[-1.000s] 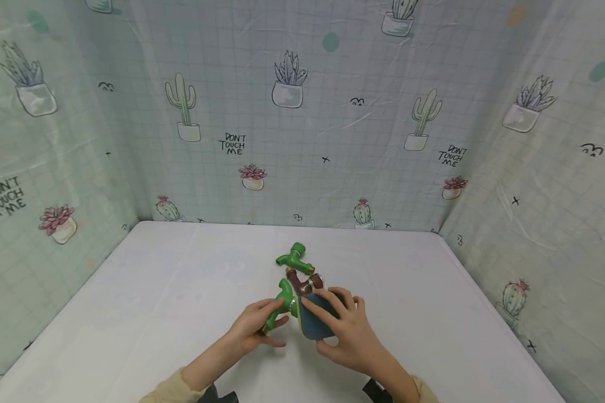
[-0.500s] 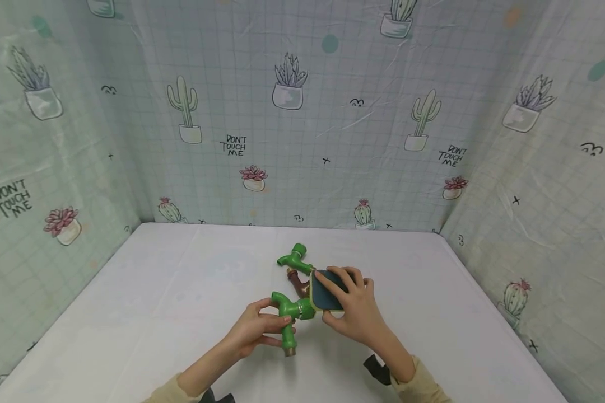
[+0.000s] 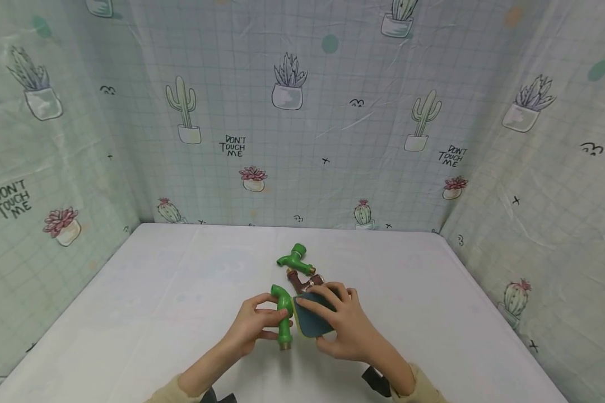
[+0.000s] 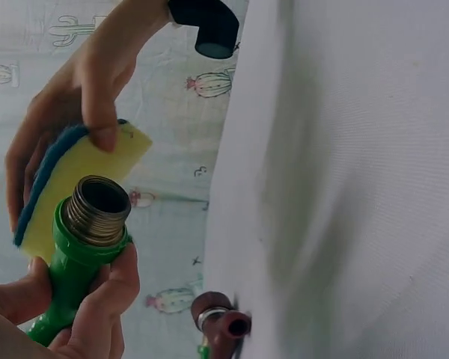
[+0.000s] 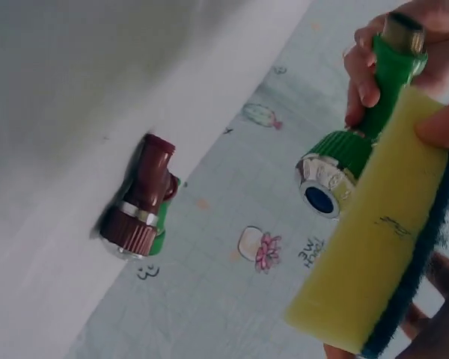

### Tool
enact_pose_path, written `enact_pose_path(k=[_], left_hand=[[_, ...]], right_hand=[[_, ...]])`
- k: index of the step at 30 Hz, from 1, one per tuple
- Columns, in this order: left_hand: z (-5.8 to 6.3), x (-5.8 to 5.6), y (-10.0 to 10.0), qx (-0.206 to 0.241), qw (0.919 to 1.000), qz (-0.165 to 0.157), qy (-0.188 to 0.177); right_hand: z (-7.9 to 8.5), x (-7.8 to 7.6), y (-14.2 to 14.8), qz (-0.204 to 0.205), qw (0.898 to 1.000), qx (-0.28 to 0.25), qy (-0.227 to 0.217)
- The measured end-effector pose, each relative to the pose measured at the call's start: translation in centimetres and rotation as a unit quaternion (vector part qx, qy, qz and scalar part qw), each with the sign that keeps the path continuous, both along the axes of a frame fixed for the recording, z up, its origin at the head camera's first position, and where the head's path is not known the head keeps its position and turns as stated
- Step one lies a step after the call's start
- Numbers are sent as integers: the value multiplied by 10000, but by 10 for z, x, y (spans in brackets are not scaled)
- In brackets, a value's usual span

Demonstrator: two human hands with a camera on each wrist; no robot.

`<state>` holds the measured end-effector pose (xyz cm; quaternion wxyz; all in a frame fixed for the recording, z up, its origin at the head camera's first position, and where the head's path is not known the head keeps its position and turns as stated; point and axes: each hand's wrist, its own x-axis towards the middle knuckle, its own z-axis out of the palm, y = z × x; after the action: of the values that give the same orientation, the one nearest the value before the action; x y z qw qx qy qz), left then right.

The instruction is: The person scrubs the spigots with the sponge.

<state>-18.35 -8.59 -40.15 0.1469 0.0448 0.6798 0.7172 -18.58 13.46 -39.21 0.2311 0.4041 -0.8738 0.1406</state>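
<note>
In the head view my left hand [image 3: 251, 326] grips a green tap [image 3: 284, 320] by its body, the threaded brass end pointing toward me. That thread [image 4: 99, 209] faces the camera in the left wrist view. A sponge [image 3: 311, 320], dark blue scourer on one side and yellow foam on the other, is held by my right hand [image 3: 352, 331], thumb on the foam edge. Its foam side faces the tap and overlaps the handle end from above. From the right wrist, the ribbed green handle [image 5: 343, 153] with chrome and a blue centre shows right beside the foam [image 5: 374, 224].
Beyond the hands a brown tap [image 3: 296, 281] lies on the white table [image 3: 206, 268], partly covered by the right hand. Just behind it lies another green tap [image 3: 296, 260]. Cactus-printed cloth [image 3: 322, 134] stands around the table's back and sides.
The green tap has turned from slanted to nearly straight toward me. The sponge moved up and right, uncovering the handle, then came back down and left over it.
</note>
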Motion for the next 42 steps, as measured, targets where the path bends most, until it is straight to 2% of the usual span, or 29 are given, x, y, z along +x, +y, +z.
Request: enact_pose_path(k=[3,5,8,10,12,15,18,21,27,29,33,35,37,40,42], left_hand=[[2,-2,-2,25,9998,188,-64],[2,-2,-2,21,9998,174,-117],[2,0,0,-20,9998,-49,-182],[2,1,2,-17,9996,-201,-201],[1,1,3,34,9996,-197,-214],[-1,0,1,175,9994,99,-273],[-3,-2,-4,286,9980,447,-352],[-3,-2,-8,309,9973,545,-371],[-2,2,-7,277,9981,294,-465],[0,2,-7,395,9971,410,-501],[6,-2,-11,729,9920,838,-606],[8,-4,-12,861,9900,893,-672],[9,-5,-12,951,9893,840,-726],[9,-4,-11,1103,9881,647,-856],[8,-2,-8,1169,9874,472,-958]], right_hand=[[0,5,6,202,9997,56,101],[2,3,8,171,9996,-122,170],[6,-4,8,-177,9982,-502,283],[7,-7,6,-435,9968,-634,217],[5,-7,4,-553,9965,-617,72],[-2,-1,1,-457,9981,-372,-155],[-8,5,0,-235,9995,-99,-177],[-8,7,-1,-146,9999,-59,32],[-1,-4,-7,-375,9966,-561,472],[-4,-5,-8,-339,9970,-458,532],[-13,-3,-6,-84,9974,19,709],[-15,-2,-2,-9,9960,123,884],[-16,-3,2,64,9939,38,1096],[-12,-5,3,253,9879,-197,1520],[-10,-8,3,326,9828,-176,1811]])
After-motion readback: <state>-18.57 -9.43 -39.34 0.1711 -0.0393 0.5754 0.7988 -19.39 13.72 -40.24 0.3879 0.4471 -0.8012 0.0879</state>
